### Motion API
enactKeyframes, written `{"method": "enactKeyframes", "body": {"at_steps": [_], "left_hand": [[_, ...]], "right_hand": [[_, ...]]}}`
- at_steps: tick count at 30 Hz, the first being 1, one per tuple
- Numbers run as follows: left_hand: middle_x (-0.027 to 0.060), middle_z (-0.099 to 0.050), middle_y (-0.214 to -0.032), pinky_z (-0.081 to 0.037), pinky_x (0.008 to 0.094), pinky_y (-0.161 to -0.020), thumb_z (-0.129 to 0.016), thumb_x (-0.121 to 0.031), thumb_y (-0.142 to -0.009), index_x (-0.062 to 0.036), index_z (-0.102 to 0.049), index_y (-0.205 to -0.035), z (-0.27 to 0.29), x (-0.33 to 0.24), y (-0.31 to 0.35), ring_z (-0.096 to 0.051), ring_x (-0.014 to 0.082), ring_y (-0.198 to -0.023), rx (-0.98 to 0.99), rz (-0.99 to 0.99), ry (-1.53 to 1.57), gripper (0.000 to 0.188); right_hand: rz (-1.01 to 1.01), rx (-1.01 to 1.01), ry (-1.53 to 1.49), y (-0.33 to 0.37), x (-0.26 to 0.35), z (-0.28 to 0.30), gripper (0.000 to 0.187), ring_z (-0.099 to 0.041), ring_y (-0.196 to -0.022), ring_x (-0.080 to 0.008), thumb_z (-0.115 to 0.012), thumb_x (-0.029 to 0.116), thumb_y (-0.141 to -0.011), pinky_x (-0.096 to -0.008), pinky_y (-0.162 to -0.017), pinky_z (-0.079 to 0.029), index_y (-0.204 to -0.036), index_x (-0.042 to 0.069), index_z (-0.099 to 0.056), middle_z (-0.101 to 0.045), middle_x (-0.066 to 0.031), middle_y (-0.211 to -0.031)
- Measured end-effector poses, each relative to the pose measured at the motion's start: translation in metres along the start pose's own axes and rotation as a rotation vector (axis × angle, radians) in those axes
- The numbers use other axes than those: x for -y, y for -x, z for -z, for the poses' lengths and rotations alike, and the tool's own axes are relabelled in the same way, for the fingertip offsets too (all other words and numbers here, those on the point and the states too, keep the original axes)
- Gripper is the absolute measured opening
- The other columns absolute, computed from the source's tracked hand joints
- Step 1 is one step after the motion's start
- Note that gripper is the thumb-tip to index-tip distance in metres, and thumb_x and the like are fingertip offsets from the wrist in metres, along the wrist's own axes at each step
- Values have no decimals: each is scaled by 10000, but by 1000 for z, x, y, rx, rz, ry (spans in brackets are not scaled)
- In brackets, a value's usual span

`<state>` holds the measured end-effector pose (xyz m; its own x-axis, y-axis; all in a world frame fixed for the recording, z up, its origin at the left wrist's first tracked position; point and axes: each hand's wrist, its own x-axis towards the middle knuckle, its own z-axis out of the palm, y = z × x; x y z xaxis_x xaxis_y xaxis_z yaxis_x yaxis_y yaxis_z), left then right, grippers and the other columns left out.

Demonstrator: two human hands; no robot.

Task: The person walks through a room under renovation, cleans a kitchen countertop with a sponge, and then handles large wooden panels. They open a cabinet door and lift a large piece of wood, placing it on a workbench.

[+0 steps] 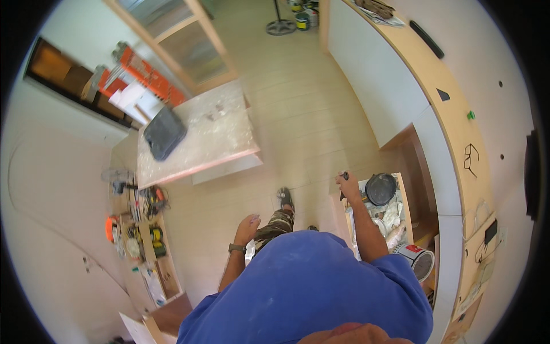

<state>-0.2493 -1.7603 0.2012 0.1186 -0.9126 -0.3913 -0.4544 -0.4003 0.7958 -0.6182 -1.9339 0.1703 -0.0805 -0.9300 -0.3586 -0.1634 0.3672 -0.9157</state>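
Our right hand (348, 186) grips a dark tool (345, 176); left hand (247, 229), fingers: can't tell. Careless swing might tip the black tub (381, 189).

Small dark tool (344, 176) — possibly a scraper, blurred — held in the right hand (348, 186), ends showing either side

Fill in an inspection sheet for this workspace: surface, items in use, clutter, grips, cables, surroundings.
Surface: pale tabletop, marked and dusty-looking, black case on it.
Items in use: dark tool, exact type unclear, at the left edge of an open drawer.
Clutter: round black item and crumpled plastic in the drawer; white bucket alongside.
Grips: right grip closed on the tool; left grip partly curled, contents unclear.
Cables: thin cables loose on the right-hand counter.
Surroundings: orange ladder; cans on the floor.
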Motion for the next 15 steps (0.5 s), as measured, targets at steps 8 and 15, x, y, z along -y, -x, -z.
{"method": "enactKeyframes", "body": {"at_steps": [8, 15], "left_hand": [[189, -606, -1064, -440, 352, -871, -547, -266, -851, 24, -581, -1077, 17, -82, -240, -579, 301, -997, 158, -219, -217, 369], [200, -580, -1120, -428, 345, -897, -538, -243, -856, 42, -550, -1124, -37, -230, -424, -565, 296, -1030, 474, -490, -225, 391]], "right_hand": [[-279, -231, -59, -81, -34, 44, 105, -485, -535, -108, -569, 115, -728, -251, -464, -381, -798, 40, -549, -527, -21, -632], [-274, -452, 50, -122, -31, 79, 162, -519, -538, -129, -581, 139, -726, -271, -495, -425, -835, 20, -577, -560, -56, -628]]}}
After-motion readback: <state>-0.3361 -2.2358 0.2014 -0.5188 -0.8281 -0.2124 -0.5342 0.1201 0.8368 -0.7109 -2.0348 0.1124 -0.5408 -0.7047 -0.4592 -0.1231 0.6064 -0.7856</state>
